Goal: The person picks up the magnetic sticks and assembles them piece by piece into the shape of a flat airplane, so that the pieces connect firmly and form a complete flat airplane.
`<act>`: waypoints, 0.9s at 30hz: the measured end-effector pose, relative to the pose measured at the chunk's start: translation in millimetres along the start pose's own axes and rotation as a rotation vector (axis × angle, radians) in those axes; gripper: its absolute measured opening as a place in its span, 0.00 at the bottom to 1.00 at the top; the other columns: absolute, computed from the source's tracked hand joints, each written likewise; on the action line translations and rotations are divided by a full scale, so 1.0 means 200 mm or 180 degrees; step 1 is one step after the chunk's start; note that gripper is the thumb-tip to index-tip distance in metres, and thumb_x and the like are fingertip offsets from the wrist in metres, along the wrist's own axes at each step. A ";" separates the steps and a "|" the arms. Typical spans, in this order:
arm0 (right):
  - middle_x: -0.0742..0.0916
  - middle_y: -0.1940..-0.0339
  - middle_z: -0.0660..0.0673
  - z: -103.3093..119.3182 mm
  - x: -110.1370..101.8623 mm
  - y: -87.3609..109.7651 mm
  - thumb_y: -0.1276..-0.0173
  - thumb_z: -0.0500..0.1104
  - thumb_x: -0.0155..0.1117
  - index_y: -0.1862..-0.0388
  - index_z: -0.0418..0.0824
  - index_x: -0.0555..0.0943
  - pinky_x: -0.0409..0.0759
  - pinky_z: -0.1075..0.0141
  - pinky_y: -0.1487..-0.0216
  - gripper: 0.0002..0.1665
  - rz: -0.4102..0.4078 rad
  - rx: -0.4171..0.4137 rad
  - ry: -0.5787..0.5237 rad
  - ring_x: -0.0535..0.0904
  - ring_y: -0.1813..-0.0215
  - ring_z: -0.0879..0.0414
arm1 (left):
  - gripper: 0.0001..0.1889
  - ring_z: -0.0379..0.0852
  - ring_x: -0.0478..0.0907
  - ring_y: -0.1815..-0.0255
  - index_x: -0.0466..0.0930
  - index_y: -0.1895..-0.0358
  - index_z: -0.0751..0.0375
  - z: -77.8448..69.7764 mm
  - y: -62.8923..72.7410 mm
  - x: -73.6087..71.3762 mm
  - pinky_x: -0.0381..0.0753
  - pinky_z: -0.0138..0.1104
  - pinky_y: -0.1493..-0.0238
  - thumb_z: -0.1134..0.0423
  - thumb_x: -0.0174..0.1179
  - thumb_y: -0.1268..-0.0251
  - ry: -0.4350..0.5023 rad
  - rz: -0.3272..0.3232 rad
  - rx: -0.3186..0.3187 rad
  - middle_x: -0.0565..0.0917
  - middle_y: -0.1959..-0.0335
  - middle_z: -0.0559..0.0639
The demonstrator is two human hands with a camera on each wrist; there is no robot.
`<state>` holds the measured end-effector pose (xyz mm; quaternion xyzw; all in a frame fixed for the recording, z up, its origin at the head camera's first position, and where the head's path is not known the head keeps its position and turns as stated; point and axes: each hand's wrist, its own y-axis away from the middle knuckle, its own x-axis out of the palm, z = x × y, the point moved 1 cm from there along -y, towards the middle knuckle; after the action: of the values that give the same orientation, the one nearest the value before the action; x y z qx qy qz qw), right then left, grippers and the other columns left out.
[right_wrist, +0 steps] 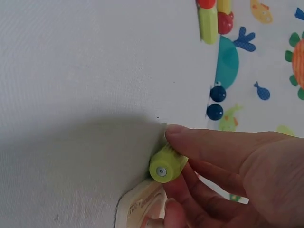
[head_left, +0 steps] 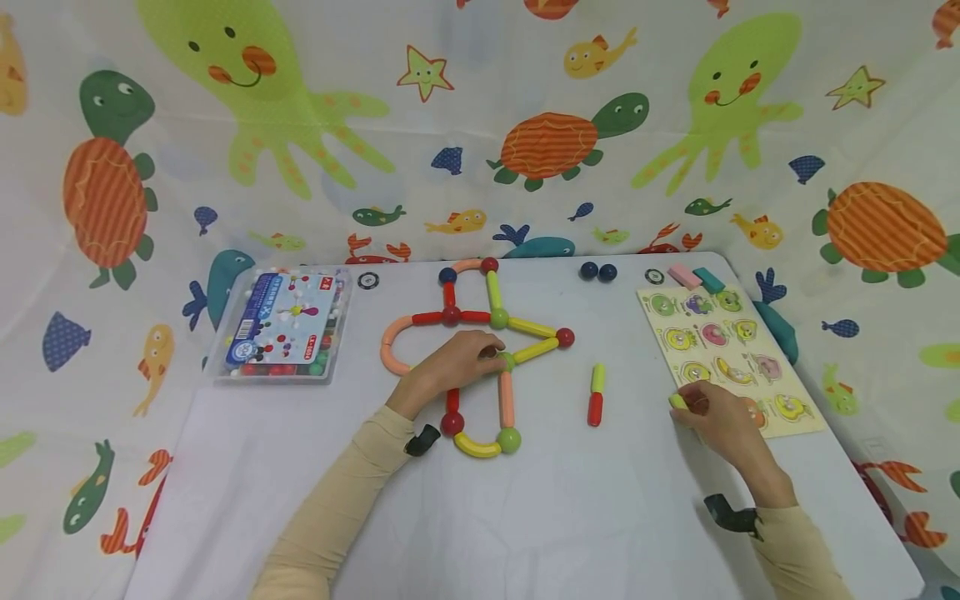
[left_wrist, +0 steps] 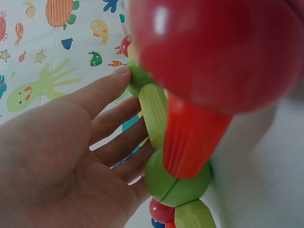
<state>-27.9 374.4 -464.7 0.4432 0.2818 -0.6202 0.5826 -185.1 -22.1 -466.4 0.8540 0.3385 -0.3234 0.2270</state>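
Observation:
A flat figure of magnetic rods and balls lies mid-table. My left hand (head_left: 465, 358) reaches over it, thumb and fingers pinching a green ball (head_left: 507, 362) where a yellow rod (head_left: 536, 350) and a pink rod (head_left: 507, 398) meet. In the left wrist view, the thumb presses that ball (left_wrist: 137, 78), and a big red ball (left_wrist: 213, 52) blocks much of the scene. My right hand (head_left: 716, 417) pinches a short light green rod (right_wrist: 166, 164) beside the puzzle board's near left corner; its round end with a metal dot shows in the right wrist view.
A green-and-red rod pair (head_left: 596, 395) lies between the hands. Two dark blue balls (head_left: 597, 272) sit at the back. The fruit puzzle board (head_left: 663, 333) is on the right, with pink (head_left: 684, 276) and teal (head_left: 708, 280) blocks behind it. A clear parts box (head_left: 281, 325) stands left.

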 end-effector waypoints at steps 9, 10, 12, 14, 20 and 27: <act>0.86 0.53 0.33 0.01 0.02 0.00 0.35 0.42 0.74 0.45 0.31 0.80 0.79 0.63 0.59 0.24 -0.0061 -0.0062 0.0020 0.80 0.56 0.45 | 0.21 0.45 0.79 0.48 0.80 0.37 0.59 0.01 0.00 0.01 0.79 0.39 0.39 0.54 0.64 0.28 0.0026 0.0007 -0.0003 0.84 0.47 0.50; 0.86 0.53 0.33 0.01 0.02 0.00 0.35 0.42 0.74 0.45 0.31 0.80 0.79 0.63 0.59 0.24 -0.0069 -0.0072 0.0017 0.80 0.56 0.45 | 0.21 0.45 0.79 0.48 0.80 0.37 0.59 0.01 0.00 0.01 0.79 0.39 0.39 0.54 0.64 0.28 0.0030 0.0009 -0.0006 0.84 0.47 0.50; 0.86 0.53 0.33 0.01 0.03 0.00 0.35 0.42 0.74 0.44 0.31 0.80 0.78 0.65 0.60 0.24 -0.0092 -0.0092 0.0005 0.80 0.56 0.45 | 0.21 0.45 0.79 0.48 0.80 0.37 0.59 0.01 0.00 0.01 0.80 0.39 0.38 0.54 0.64 0.28 0.0041 0.0015 -0.0010 0.84 0.47 0.50; 0.87 0.53 0.33 0.01 0.03 0.00 0.35 0.42 0.74 0.44 0.32 0.80 0.78 0.68 0.60 0.23 -0.0113 -0.0127 -0.0010 0.81 0.55 0.45 | 0.21 0.45 0.79 0.48 0.80 0.37 0.59 0.01 0.00 0.00 0.80 0.39 0.38 0.54 0.64 0.28 0.0048 0.0019 -0.0015 0.84 0.47 0.50; 0.87 0.56 0.37 0.05 0.03 -0.06 0.33 0.41 0.72 0.46 0.34 0.82 0.76 0.73 0.65 0.19 -0.0267 -0.0395 -0.0083 0.80 0.56 0.47 | 0.21 0.44 0.79 0.47 0.80 0.37 0.58 0.02 -0.01 0.00 0.79 0.39 0.38 0.54 0.63 0.28 0.0050 0.0023 -0.0006 0.84 0.47 0.50; 0.86 0.49 0.38 0.15 -0.02 -0.25 0.29 0.39 0.67 0.43 0.36 0.81 0.75 0.71 0.50 0.18 -0.0422 -0.0831 -0.0346 0.80 0.48 0.46 | 0.21 0.45 0.80 0.46 0.80 0.38 0.59 0.02 0.00 0.01 0.79 0.39 0.38 0.54 0.63 0.28 0.0088 0.0024 0.0023 0.84 0.46 0.50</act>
<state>-84.0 357.8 -456.4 0.3098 0.3568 -0.6385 0.6074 -186.2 -22.8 -469.6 0.8605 0.3372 -0.3119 0.2204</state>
